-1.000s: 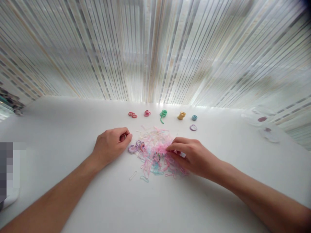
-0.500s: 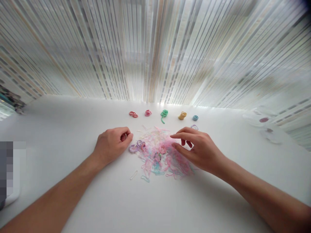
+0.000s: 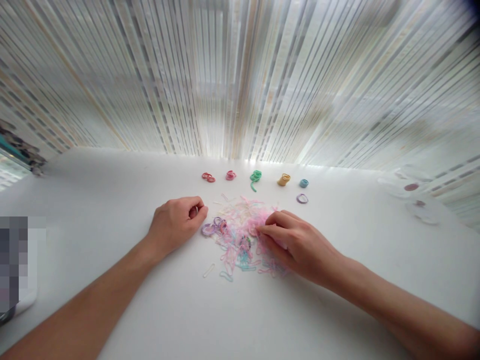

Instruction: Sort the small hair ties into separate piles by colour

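A loose heap of pink, white and pale blue bands (image 3: 240,215) lies on the white table. My right hand (image 3: 288,240) is at the heap's right side, fingertips pinched at a pink band; what they grip is too small to make out. My left hand (image 3: 178,220) rests closed left of the heap, beside some purple bands (image 3: 208,229). Behind the heap stand small groups: red bands (image 3: 208,177), pink bands (image 3: 230,175), green bands (image 3: 255,176), yellow bands (image 3: 284,180) and blue bands (image 3: 304,183). One purple band (image 3: 302,198) lies in front of the blue ones.
Clear plastic items (image 3: 422,211) lie at the far right of the table (image 3: 168,310). A striped string curtain (image 3: 240,80) hangs behind it. A pixelated object (image 3: 13,270) stands at the left edge.
My right hand has moved down and left into the heap, its fingers closing together, and the purple band behind it now shows fully. My left hand stays closed in place.
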A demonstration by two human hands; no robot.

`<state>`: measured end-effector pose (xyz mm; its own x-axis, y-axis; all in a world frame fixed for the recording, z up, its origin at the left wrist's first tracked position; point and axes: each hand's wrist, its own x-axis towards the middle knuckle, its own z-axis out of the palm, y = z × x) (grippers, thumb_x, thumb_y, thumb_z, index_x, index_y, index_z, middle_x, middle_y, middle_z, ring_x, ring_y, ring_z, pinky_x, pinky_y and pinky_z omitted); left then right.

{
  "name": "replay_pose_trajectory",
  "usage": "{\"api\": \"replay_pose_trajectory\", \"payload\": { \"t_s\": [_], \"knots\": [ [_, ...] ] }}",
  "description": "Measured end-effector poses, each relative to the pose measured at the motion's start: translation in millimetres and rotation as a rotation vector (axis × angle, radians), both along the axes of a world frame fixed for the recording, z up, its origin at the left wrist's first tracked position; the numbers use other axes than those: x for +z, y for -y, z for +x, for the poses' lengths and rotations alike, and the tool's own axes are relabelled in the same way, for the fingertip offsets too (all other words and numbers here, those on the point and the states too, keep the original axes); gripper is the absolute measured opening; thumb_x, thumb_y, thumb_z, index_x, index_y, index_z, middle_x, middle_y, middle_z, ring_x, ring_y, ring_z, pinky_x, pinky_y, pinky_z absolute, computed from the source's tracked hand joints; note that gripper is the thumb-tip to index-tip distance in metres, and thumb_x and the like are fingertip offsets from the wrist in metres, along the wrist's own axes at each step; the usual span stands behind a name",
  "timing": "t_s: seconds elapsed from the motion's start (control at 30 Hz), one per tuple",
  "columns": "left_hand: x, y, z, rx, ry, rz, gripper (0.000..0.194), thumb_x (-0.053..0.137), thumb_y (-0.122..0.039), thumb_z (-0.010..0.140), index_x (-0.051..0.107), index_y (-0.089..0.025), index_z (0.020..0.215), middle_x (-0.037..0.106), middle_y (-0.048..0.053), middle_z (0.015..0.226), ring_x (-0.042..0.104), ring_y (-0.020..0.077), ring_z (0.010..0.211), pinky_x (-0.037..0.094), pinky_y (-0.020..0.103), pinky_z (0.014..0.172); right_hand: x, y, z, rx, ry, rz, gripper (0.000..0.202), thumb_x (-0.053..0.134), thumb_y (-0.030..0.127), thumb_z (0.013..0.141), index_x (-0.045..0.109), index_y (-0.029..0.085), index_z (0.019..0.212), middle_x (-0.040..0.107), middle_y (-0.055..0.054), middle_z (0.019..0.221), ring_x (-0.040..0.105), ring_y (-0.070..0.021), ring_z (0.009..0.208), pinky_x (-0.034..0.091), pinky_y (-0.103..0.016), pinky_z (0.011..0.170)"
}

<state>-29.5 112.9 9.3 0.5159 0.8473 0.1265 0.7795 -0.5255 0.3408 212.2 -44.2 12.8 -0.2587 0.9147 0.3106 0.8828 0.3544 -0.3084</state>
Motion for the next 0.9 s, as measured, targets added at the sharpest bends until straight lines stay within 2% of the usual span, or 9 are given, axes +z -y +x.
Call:
{"api": "replay_pose_trajectory", "payload": {
  "t_s": [0.2,0.47,0.73,0.9],
  "knots": [
    [0.0,0.1,0.5,0.008,-0.013,0.004,0.028,0.048,-0.044,0.088,0.063,-0.024,0.074,0.062,-0.003,0.067,0.052,0.0148,0.064,0.030,0.029,0.062,-2.5,1.0,-3.6,0.014,-0.012,-0.024,0.024,0.051,0.018,0.099,0.073,0.018,0.107,0.063,-0.010,0.093,0.058,-0.0208,0.083,0.049,-0.033,0.073],
    [0.3,-0.9,-0.2,0.019,-0.034,0.001,0.029,0.048,-0.046,0.088,0.062,-0.025,0.074,0.060,-0.002,0.066,0.051,0.0156,0.063,0.029,0.030,0.061,-1.4,-0.2,-6.1,0.039,-0.029,-0.066,0.019,0.051,0.020,0.097,0.070,0.015,0.096,0.061,-0.011,0.091,0.056,-0.0205,0.082,0.049,-0.033,0.072],
    [-1.2,0.6,-0.5,-0.004,0.006,0.002,0.028,0.048,-0.044,0.089,0.062,-0.025,0.074,0.062,-0.003,0.068,0.053,0.0156,0.065,0.030,0.030,0.062,-0.4,2.4,-6.7,0.032,-0.119,-0.036,0.014,0.052,0.019,0.098,0.066,0.016,0.099,0.064,-0.011,0.098,0.060,-0.0209,0.086,0.051,-0.034,0.076],
    [-3.1,0.2,-0.1,-0.013,0.025,0.003,0.028,0.048,-0.043,0.089,0.062,-0.024,0.074,0.063,-0.001,0.068,0.054,0.0163,0.065,0.030,0.030,0.062,8.7,0.7,-11.3,0.029,-0.152,-0.015,0.015,0.056,0.021,0.097,0.069,0.018,0.104,0.068,-0.010,0.098,0.063,-0.0203,0.087,0.051,-0.033,0.076]
  ]
}}
